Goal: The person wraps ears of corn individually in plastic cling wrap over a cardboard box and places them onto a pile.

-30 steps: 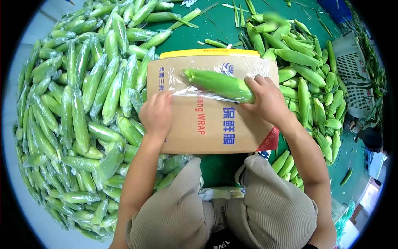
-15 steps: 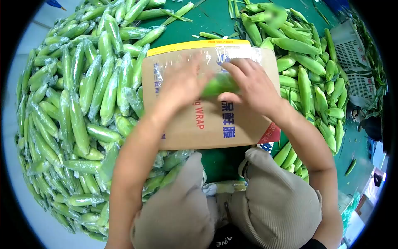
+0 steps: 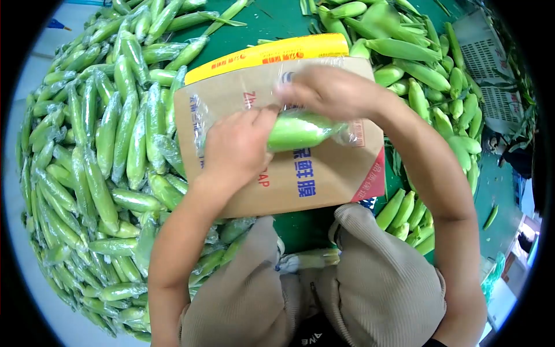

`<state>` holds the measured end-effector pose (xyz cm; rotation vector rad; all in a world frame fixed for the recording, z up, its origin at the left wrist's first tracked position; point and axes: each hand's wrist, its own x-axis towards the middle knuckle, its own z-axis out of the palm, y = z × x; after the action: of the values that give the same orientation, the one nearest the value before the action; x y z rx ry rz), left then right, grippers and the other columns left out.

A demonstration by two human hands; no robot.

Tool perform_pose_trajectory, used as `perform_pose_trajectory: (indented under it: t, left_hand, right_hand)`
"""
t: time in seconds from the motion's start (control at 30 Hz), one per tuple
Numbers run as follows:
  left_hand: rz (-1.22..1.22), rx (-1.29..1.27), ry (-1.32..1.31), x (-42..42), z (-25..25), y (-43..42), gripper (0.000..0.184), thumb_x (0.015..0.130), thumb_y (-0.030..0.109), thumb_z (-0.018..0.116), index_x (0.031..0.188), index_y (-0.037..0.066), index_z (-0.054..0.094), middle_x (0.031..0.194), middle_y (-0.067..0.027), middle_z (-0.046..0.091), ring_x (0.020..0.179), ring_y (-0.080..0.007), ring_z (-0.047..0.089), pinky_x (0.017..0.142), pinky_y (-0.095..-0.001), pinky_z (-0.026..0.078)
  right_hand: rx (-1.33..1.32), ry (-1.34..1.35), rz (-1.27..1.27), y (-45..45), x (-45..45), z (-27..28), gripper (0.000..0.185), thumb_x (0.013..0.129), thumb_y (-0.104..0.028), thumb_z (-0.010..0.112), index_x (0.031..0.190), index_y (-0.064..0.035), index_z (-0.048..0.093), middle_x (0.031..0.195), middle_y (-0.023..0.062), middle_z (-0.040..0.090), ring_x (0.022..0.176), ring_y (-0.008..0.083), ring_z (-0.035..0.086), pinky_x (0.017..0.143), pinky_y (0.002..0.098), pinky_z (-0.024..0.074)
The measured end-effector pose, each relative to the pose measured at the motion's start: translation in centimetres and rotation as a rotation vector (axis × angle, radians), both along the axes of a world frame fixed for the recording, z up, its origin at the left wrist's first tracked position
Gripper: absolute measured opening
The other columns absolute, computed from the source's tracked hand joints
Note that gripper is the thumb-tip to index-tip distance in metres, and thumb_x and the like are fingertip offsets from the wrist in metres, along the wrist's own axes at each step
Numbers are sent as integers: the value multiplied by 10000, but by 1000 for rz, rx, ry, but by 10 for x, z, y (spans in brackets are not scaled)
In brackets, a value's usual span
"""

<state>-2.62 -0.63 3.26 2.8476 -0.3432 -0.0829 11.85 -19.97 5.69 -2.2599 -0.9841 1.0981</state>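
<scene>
Slack film (image 3: 349, 133) is the weak spot on this corn (image 3: 300, 133)

I would watch the film first. It sits wrinkled and loose at the right end of the corn, and a hard or uneven pull could split it or bunch it up, leaving husk bare there. I expect film this thin to cling to itself, so a fold caught the wrong way could stick. The corn is rounded and tapered; pinned at one end only, it could swing or roll on the flat carton (image 3: 248, 199) if its free end were tugged. The carton lies close to the knees (image 3: 358, 231), and a strong pull could make it slide.

As for where the corn is: it lies crosswise on the carton, between the wrapped pile (image 3: 87, 173) on the left and the bare pile (image 3: 428, 87) on the right. My left grip (image 3: 243, 144) is clamped over its left end, hiding that tip from me; the right end sticks out free. My right grip (image 3: 324, 92) is just beyond the corn on its far side, blurred, and I cannot tell whether its fingers are together on film or apart. A yellow box (image 3: 266, 56) lies along the carton's far edge.
</scene>
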Motion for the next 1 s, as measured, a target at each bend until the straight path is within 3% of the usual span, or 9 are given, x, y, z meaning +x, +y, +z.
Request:
perform_pose_trajectory:
  t: [0.07, 0.13, 0.27, 0.37, 0.47, 0.53, 0.6, 0.87, 1.0]
  left_hand:
    - [-12, -107, 209, -1, 12, -5, 461, 782, 185, 777, 1223, 142, 650, 1035, -168, 739, 960, -392, 718, 828, -516, 568]
    - [-48, -118, 332, 1, 19, -4, 438, 771, 198, 774, 1187, 130, 655, 1007, -190, 736, 941, -413, 716, 830, -532, 566]
    - [-70, -82, 566, -29, 23, -11, 486, 721, 239, 787, 1160, 81, 654, 1009, -225, 731, 977, -452, 701, 877, -525, 566]
    - [-325, -465, 840, -77, 15, -24, 510, 752, 271, 800, 1197, 75, 645, 1085, -213, 731, 1037, -412, 706, 923, -493, 561]
    - [-547, -465, 1489, -117, -5, -35, 683, 739, 236, 840, 1345, 86, 564, 1222, -189, 674, 1178, -363, 645, 1009, -435, 511]
    - [-582, -507, 1301, -124, -11, -18, 823, 750, 211, 843, 1473, 75, 473, 1325, -171, 589, 1276, -364, 568, 1065, -430, 478]
    - [-373, -665, 1109, -130, 6, 7, 972, 757, 189, 840, 1591, 78, 354, 1352, -160, 520, 1336, -370, 504, 1098, -425, 457]
    - [-202, -577, 604, -119, 123, 72, 719, 834, 142, 822, 1501, 67, 564, 1468, -155, 641, 1300, -200, 654, 1008, -327, 537]
    - [307, -1668, -357, -125, 100, 37, 512, 960, 172, 731, 1442, 143, 561, 1190, -101, 694, 924, -254, 699, 824, -437, 592]
  right_hand:
    - [548, -361, 37, 11, 12, -39, 585, 1089, -520, 498, 1519, -129, 564, 1528, 158, 564, 1394, 337, 543, 1161, 495, 432]
    - [414, -695, 282, 24, 1, -77, 672, 1051, -579, 520, 1603, -201, 462, 1686, 42, 397, 1586, 289, 302, 1280, 598, 241]
    - [322, -797, 348, 24, -25, -89, 726, 1016, -668, 492, 1620, -268, 441, 1716, -22, 353, 1617, 239, 236, 1293, 627, 152]
    - [289, -734, 339, 22, -32, -93, 757, 1026, -683, 458, 1629, -226, 430, 1720, -11, 346, 1622, 250, 223, 1295, 619, 133]
    - [377, -838, 281, 15, -49, -101, 786, 1007, -646, 531, 1600, -135, 460, 1697, 74, 382, 1604, 281, 269, 1291, 593, 181]
    - [430, -292, 311, -24, -92, -33, 828, 948, -625, 648, 1511, -34, 514, 1517, 232, 523, 1413, 379, 506, 1157, 492, 409]
    - [301, 352, 386, -56, -140, -18, 1050, 802, -673, 799, 1539, -11, 450, 1358, 244, 570, 1260, 449, 572, 1063, 516, 466]
    - [627, 868, -194, -59, -203, -71, 823, 855, -177, 895, 1527, -71, 432, 1299, 105, 646, 1173, 198, 623, 1015, 345, 518]
    - [439, 1243, -411, -30, -182, -34, 747, 871, -73, 856, 1509, -71, 467, 1307, 64, 664, 1149, 165, 630, 985, 347, 536]
